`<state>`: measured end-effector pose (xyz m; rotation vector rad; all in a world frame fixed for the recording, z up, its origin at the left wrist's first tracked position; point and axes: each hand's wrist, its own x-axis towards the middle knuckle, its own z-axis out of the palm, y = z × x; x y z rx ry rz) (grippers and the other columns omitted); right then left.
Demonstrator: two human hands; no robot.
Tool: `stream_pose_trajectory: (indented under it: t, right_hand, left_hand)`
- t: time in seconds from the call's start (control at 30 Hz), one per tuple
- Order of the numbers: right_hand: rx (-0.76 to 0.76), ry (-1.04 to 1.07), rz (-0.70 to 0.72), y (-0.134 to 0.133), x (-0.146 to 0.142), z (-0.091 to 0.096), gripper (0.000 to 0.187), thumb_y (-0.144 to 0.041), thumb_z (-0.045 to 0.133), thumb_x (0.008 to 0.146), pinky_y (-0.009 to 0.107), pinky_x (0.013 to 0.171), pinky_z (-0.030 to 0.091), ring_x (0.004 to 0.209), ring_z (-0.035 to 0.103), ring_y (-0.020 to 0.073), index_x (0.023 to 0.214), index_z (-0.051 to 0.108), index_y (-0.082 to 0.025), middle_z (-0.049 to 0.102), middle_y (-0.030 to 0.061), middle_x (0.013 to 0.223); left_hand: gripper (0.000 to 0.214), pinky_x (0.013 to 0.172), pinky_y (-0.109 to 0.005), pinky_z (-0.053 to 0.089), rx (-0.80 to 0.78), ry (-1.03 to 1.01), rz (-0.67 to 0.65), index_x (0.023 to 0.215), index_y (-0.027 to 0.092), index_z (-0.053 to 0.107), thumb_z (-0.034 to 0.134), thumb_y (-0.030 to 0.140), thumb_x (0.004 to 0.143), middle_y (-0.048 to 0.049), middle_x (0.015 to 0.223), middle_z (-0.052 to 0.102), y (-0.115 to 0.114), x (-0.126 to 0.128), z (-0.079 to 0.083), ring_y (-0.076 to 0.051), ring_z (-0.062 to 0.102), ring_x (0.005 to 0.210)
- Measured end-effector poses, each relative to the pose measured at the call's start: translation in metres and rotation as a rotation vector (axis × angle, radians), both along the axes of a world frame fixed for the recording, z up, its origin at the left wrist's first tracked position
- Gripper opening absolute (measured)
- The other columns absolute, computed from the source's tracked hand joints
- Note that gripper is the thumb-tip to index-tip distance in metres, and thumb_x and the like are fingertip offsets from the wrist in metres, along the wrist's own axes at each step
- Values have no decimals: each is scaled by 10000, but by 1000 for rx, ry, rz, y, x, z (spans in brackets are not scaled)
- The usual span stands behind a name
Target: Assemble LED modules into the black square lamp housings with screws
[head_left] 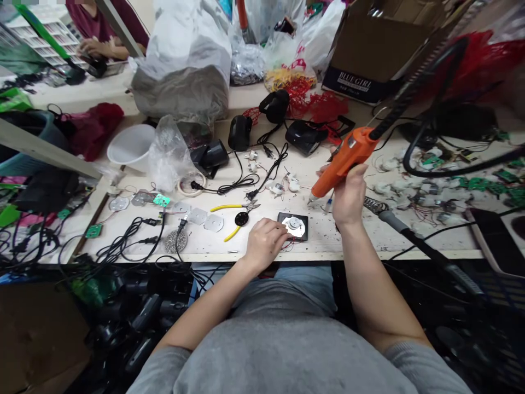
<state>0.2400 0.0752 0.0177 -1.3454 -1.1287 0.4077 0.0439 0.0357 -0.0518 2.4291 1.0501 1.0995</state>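
My right hand [349,198] is wrapped around an orange electric screwdriver [340,163], its tip pointing down and left just above the bench. Below and left of that tip lies a small black housing [304,234] with a silver plate and a round motor-like part [294,223] on top. My left hand [266,241] grips the housing's left side with bent fingers, and red wires show at its near edge. Left of this hand are yellow-handled cutters [226,207], with a round black part [241,219] lying over one handle.
A soldering iron [394,221] sits in its coiled holder on the right, near a phone [496,241]. Black cables [241,185], clear discs [214,222] and green circuit boards [161,199] cover the left. A cardboard box [369,49] and bags stand behind; another person's hand [94,48] shows far left.
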Motion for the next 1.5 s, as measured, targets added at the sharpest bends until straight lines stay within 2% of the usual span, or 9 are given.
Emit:
stream_pose_trajectory:
  t: [0.13, 0.3, 0.57, 0.67, 0.8, 0.93, 1.17, 1.3, 1.5]
  right_hand:
    - [15, -352, -186, -39, 0, -12, 457, -404, 656, 896, 437, 846, 565, 939, 635, 234, 1290, 599, -181, 577, 117, 1119]
    - [-98, -751, 407, -68, -21, -29, 260, -127, 534, 945, 394, 869, 588, 994, 628, 233, 1157, 670, -193, 684, 93, 1057]
    - [-29, -881, 384, -74, -25, -9, 296, 6, 476, 909, 394, 782, 580, 905, 571, 248, 1108, 674, -87, 689, 137, 969]
    - [54, -1028, 230, -72, -7, 10, 327, -3, 467, 914, 427, 813, 572, 926, 583, 259, 1157, 664, -96, 689, 155, 1019]
    - [17, -1128, -339, -65, 39, 44, 347, -69, 442, 934, 531, 843, 528, 1000, 600, 333, 1143, 700, -167, 676, 165, 1061]
    - [-155, -1078, -556, -73, 44, 71, 559, -118, 510, 913, 694, 1025, 368, 1316, 424, 516, 1472, 487, -100, 413, 265, 1493]
    - [-68, -1007, 294, -107, -43, 8, 283, -54, 457, 947, 356, 687, 518, 824, 579, 226, 1071, 691, -152, 687, 102, 901]
    - [-228, -1073, 421, -111, -57, -29, 230, -105, 482, 954, 353, 606, 455, 808, 521, 242, 956, 704, -162, 632, 119, 885]
    - [-184, -975, 447, -106, -55, -31, 253, -88, 440, 972, 341, 702, 497, 864, 529, 226, 1052, 678, -120, 616, 121, 940]
  left_hand:
    - [197, 746, -313, 539, 18, 6, 3, 841, 195, 719, 612, 295, 972, -53, 880, 756, -1, -2, -2, -165, 663, 803]
    - [161, 713, -289, 525, 120, -6, -14, 843, 187, 700, 606, 225, 969, -40, 827, 737, 2, -3, 3, -158, 654, 776]
    - [143, 685, -296, 521, 110, 8, -49, 816, 181, 674, 631, 207, 950, -35, 814, 727, 4, -1, 9, -168, 633, 755]
    - [158, 672, -296, 515, 119, -4, -40, 807, 181, 671, 625, 212, 955, -36, 799, 715, 4, 0, 8, -167, 616, 740]
    - [169, 663, -303, 505, 115, -2, -16, 797, 177, 679, 635, 230, 952, -40, 771, 699, 3, 1, 2, -170, 603, 730]
    - [165, 677, -311, 502, -1, 36, -35, 766, 188, 698, 682, 245, 919, -40, 765, 701, 8, 0, 5, -177, 608, 740]
    - [148, 778, -273, 509, -526, 69, -145, 885, 217, 694, 614, 310, 967, 9, 854, 742, 34, -20, 39, -149, 665, 799]
    - [146, 848, -286, 499, -506, 95, -225, 898, 214, 675, 580, 288, 981, -5, 901, 732, 41, -26, 41, -165, 648, 899]
    - [167, 814, -284, 494, -567, 75, -232, 889, 207, 661, 569, 312, 980, -12, 879, 720, 41, -26, 40, -169, 646, 879]
